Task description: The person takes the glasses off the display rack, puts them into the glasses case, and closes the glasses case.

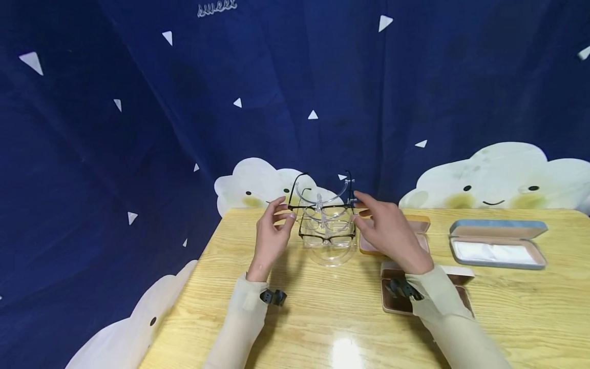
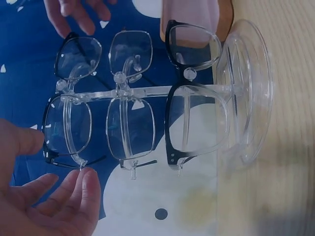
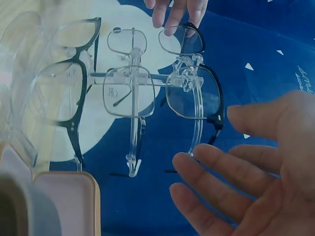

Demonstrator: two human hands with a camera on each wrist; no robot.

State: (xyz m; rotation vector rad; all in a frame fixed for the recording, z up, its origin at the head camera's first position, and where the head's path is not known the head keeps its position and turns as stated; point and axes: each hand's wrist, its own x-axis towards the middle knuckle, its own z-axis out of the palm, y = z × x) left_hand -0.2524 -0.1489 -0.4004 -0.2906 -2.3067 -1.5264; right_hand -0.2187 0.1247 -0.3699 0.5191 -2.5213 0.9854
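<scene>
A clear display stand holds three pairs of eyeglasses, one above another. Topmost is a pair with a dark upper rim; below it are thin wire-rimmed glasses, then a thicker black-topped pair near the base. My left hand is at the left end of the top pair, thumb by the rim and fingers spread near the temple. On the other side, my right hand has its thumb close to the frame's corner, fingers extended beneath the temple. Neither hand's fingers curl round the glasses.
Behind my right hand lies an open orange-edged glasses case. An open brown-lined case sits under my right forearm. Farther right is an open blue case with a white cloth. A dark blue curtain hangs behind the wooden table.
</scene>
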